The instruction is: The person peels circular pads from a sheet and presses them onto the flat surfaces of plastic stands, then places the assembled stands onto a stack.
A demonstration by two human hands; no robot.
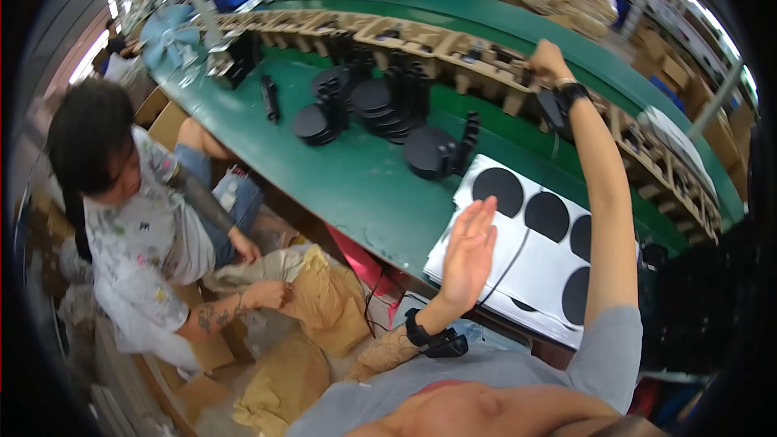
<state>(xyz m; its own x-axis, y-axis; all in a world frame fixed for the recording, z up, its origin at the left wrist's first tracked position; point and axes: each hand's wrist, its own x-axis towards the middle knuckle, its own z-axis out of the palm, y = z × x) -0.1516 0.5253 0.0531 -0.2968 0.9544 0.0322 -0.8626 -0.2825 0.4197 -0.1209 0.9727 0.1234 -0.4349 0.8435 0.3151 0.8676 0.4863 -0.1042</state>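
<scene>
1. My right hand (549, 59) reaches out to a cardboard tray (486, 65) in the long row of trays that curves along the far side of the green counter (356, 178); its fingers curl down over the tray's rim, but I cannot tell whether they grip anything.
2. A small black part (555, 110) hangs just below that wrist, with a thin cable trailing down toward me.
3. My left hand (469, 251) hovers open and empty, palm flat, over the near edge of a stack of white sheets (518, 255) printed with black circles.
4. Just beyond the sheets stand piles of black discs (380, 105) and upright black pieces, well short of the trays.
5. The step looks like placing or seating a part in the tray; the next move calls for steadying the reach and keeping the cable off the discs.
6. At left, a seated person (137, 218) handles brown paper bags (324, 295) on the floor.
</scene>
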